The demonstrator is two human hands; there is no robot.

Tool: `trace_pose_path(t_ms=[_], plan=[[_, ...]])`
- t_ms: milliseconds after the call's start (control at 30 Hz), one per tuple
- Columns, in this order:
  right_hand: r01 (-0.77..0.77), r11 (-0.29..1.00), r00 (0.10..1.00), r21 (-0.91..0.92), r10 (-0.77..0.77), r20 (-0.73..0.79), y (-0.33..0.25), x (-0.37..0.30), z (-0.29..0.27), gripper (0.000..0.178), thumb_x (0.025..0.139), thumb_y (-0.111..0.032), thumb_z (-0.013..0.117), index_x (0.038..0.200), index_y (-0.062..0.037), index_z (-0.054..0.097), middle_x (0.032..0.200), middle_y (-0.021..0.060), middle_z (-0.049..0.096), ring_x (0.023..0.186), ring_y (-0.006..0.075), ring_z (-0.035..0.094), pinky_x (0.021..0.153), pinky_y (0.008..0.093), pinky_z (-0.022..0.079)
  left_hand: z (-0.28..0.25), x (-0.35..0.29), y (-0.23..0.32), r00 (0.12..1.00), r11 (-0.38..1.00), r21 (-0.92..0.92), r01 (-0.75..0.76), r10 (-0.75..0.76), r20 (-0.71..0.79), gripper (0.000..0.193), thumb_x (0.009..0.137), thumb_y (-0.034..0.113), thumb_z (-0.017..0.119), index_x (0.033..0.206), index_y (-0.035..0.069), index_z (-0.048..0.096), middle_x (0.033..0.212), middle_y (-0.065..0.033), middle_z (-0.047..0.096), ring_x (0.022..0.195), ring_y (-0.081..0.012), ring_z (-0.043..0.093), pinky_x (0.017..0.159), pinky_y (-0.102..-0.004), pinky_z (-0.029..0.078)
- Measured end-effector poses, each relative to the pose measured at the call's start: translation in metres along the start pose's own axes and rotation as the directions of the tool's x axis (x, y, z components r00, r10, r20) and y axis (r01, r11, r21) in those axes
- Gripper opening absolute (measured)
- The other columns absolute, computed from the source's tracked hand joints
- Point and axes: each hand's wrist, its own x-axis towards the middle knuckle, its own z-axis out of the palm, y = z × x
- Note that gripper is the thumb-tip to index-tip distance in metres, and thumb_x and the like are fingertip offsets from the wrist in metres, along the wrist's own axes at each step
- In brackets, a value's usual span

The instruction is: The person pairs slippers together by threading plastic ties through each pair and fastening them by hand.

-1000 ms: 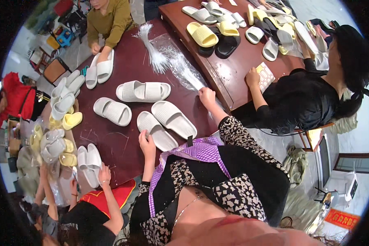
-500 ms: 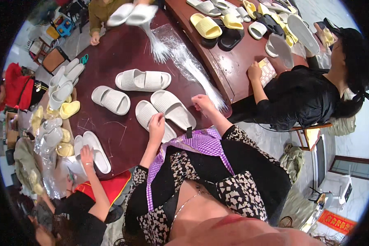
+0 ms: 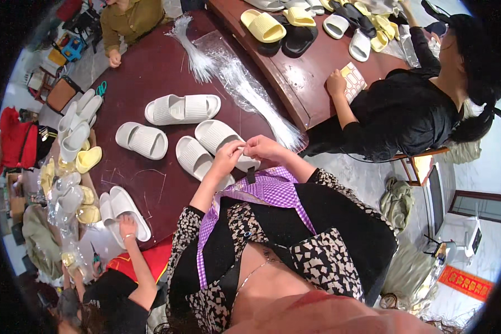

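Observation:
My left hand point(image 3: 227, 158) and my right hand point(image 3: 263, 149) meet over the table's near edge, fingertips pinched together. What lies between them is too small to make out. Just beneath are two light grey ribbed slippers, one on the left point(image 3: 192, 155) and one on the right point(image 3: 215, 135), partly covered by my hands and wrists. Farther off, a joined-looking pair of grey slippers point(image 3: 182, 109) lies on the table, and another grey slipper pair point(image 3: 142, 140) sits to its left.
A bundle of thin clear strips point(image 3: 276, 125) lies along the right side of the dark red table point(image 3: 167, 67). A co-worker's hand point(image 3: 128, 227) touches grey slippers point(image 3: 132, 209) at lower left. On the right sits a person in black point(image 3: 395, 119) beside yellow and black slippers point(image 3: 263, 25).
My hands, apart before, have come together, the right moving left. The co-worker across the table no longer holds up the white slippers. The whole view has shifted slightly.

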Motion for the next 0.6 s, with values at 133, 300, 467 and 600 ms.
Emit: trace_pose_path(t_ms=[133, 300, 467, 600], plan=[[0.03, 0.999, 1.0, -0.019, -0.03, -0.002, 0.011, 0.009, -0.015, 0.01, 0.076, -0.014, 0.062, 0.073, -0.004, 0.063, 0.062, 0.0001, 0.055, 0.057, 0.0081, 0.05, 0.052, 0.0223, 0.04, 0.001, 0.001, -0.022, 0.999, 0.997, 0.071, 0.021, -0.019, -0.036, 0.013, 0.079, 0.005, 0.054, 0.089, 0.002, 0.06, 0.092, -0.0135, 0.062, 0.086, -0.0289, 0.058, 0.075, -0.0338, 0.046], [0.109, 0.804, 0.792, -0.585, -0.426, -0.438, 0.037, 0.047, -0.063, 0.023, 0.08, -0.026, 0.057, 0.093, -0.0089, 0.065, 0.088, 0.0076, 0.064, 0.084, 0.0259, 0.061, 0.07, 0.0365, 0.047, 0.003, 0.001, -0.018, 0.963, 0.983, -0.08, 0.168, -0.181, -0.198, 0.008, 0.081, 0.007, 0.055, 0.084, 0.001, 0.06, 0.082, -0.0099, 0.062, 0.074, -0.0183, 0.059, 0.069, -0.0289, 0.046], [-0.135, 0.37, 0.695, -0.919, -0.625, -0.354, 0.046, 0.069, -0.071, 0.039, 0.083, -0.025, 0.052, 0.121, -0.0147, 0.048, 0.127, 0.0082, 0.045, 0.117, 0.033, 0.041, 0.092, 0.0473, 0.035, 0.006, -0.011, -0.034, 0.908, 0.852, -0.511, 0.115, -0.298, -0.293, 0.011, 0.084, 0.01, 0.055, 0.086, -0.001, 0.059, 0.077, -0.0065, 0.062, 0.067, -0.0113, 0.058, 0.064, -0.0256, 0.047], [-0.241, 0.258, 0.773, -0.936, -0.532, -0.346, 0.067, 0.099, -0.083, 0.049, 0.085, -0.022, 0.048, 0.132, -0.0163, 0.035, 0.139, 0.0065, 0.032, 0.127, 0.034, 0.03, 0.097, 0.0498, 0.029, -0.003, -0.023, -0.024, 0.831, 0.69, -0.684, 0.239, -0.509, -0.224, 0.011, 0.083, 0.009, 0.054, 0.087, -0.001, 0.056, 0.074, -0.0059, 0.059, 0.066, -0.0131, 0.056, 0.063, -0.0252, 0.047]])
